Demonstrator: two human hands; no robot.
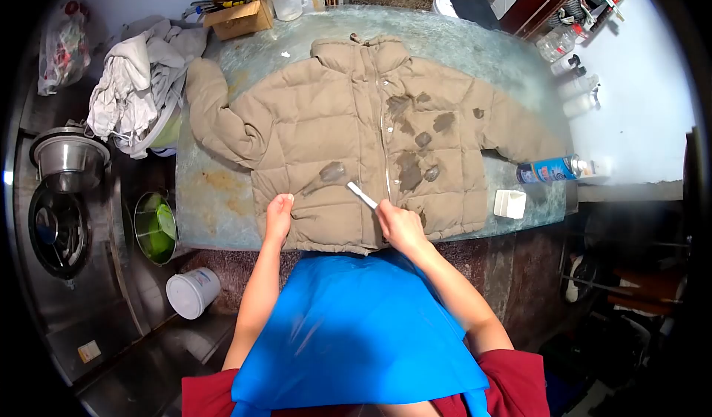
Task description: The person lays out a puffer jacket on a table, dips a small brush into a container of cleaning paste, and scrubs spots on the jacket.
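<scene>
A tan puffer jacket (315, 124) lies front up on the table, its collar at the far side. Dark wet-looking patches mark its right half, and another sits by the pocket on the left. In my right hand (403, 226) is a slim white brush (363, 194), its tip close to the left patch; whether it touches the cloth I cannot tell. Fingers pinched together, my left hand (279, 214) grips the jacket near its lower left pocket. A small white square dish (510, 203) and a blue spray can (549, 170) stand to the right.
The grey-green table (211, 220) bears rust stains. At its far left is a cardboard box (241, 20) of tools beside a plastic jug (288, 4). Piled clothes (137, 80), a steel pot (70, 161) and a white bucket (193, 293) stand left. Bottles (578, 87) line the right.
</scene>
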